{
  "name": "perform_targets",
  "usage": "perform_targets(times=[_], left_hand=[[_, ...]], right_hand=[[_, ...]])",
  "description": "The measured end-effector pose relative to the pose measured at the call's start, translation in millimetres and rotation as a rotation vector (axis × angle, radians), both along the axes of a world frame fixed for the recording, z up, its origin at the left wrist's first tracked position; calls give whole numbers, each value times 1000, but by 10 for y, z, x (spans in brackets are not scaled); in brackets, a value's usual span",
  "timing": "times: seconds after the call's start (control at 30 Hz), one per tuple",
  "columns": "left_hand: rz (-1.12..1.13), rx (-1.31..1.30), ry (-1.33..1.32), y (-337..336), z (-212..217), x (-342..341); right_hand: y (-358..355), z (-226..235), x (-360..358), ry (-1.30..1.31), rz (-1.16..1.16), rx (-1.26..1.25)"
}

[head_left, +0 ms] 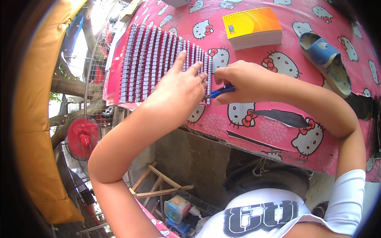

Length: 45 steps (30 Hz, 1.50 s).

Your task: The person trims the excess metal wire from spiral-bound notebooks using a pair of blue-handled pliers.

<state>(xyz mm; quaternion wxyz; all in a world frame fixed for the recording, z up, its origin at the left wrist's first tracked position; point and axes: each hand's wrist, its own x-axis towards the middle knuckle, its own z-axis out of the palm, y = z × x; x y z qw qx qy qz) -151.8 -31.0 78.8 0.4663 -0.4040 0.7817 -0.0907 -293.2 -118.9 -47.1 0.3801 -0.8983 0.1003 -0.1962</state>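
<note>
- Notebooks (145,65) with dark wire spirals lie overlapped in a stepped row, upper left to upper centre of the frame, on the pink-covered worktop (216,117); the stagger leaves each spine showing, probably so every coil can be reached without lifting the one above.
- The left hand (183,81) is spread, palm down, on the spines toward the row's right end. It grips nothing; the light press seems meant to stop the loose row from sliding.
- The right hand (244,82), at the centre of the frame, is curled closed around a blue-handled tool (223,91). Its tip points left, at the lower end of the rightmost spine; whether it touches the wire is hidden.
- Yellow-orange pads (254,29) sit stacked at upper centre, and a blue slipper (319,51) lies at upper right, both apart from the row, which leaves the right arm room.
</note>
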Motion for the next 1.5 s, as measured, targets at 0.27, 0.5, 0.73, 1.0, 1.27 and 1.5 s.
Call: perform_targets(times=[0.27,0.5,0.73,1.0,1.27,1.5], left_hand=[[50,8,39,-4,35,-42],[18,5,-8,-36,-15,-45],[-68,-7,18,0,-133,118],[6,29,-7,-49,-76,-37],[-62,45,-24,-47,-128,48],[-9,78,-4,-71,-192,26]], right_hand=[[116,-108,-58,-174,-105,-433],[-62,-16,63,46,65,157],[-74,108,75,347,100,468],[80,-235,-49,-188,-92,-384],[-131,208,116,439,66,392],[-32,159,18,313,22,50]])
